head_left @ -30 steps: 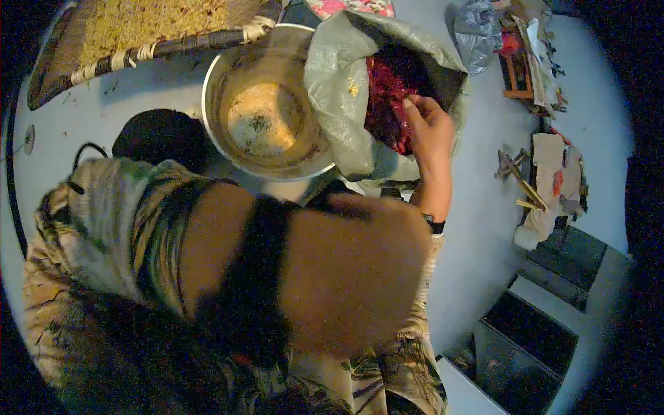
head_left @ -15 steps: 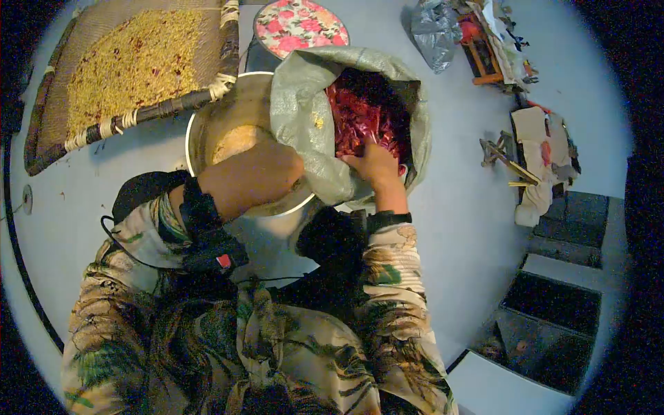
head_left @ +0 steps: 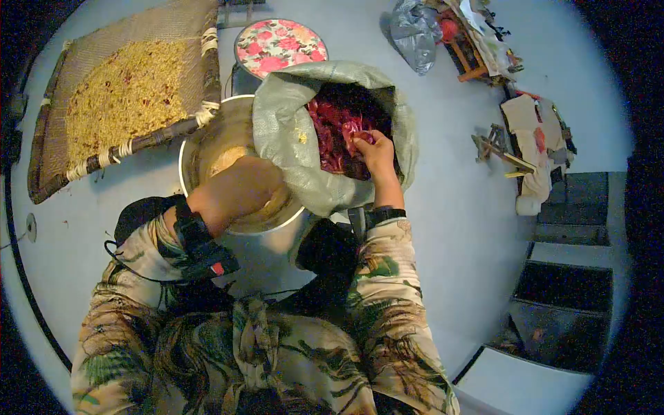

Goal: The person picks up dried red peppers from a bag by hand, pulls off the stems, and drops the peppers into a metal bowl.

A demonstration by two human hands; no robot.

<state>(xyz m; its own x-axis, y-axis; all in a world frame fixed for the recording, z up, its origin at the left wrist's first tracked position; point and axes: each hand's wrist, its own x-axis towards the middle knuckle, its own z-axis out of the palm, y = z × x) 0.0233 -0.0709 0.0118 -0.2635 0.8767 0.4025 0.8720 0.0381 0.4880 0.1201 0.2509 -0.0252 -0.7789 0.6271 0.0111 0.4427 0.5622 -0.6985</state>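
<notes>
A woven sack (head_left: 283, 131) with its rim rolled down stands open before me, filled with dried red chili peppers (head_left: 332, 155). Over its mouth, my right hand (head_left: 377, 151) pinches a dried red chili pepper (head_left: 354, 135) between thumb and fingers. My left hand (head_left: 242, 187) is curled closed above a wide metal pot (head_left: 197, 149), close to the sack's left side. Whatever its fingers hold is hidden. Pale yellowish seeds (head_left: 227, 159) lie in the pot. A few yellow seeds stick to the sack's folded rim.
At the upper left is a framed woven tray (head_left: 149, 128) spread with yellow seeds and red bits. A stool with a floral top (head_left: 280, 47) stands behind the sack. A grey plastic bag (head_left: 413, 38), a cloth-covered seat (head_left: 526, 131) and dark boxes (head_left: 564, 287) are on the right.
My right hand has risen from deep among the peppers and now shows one pinched in its fingers. The left hand stays closed over the pot. The view has shifted slightly.
</notes>
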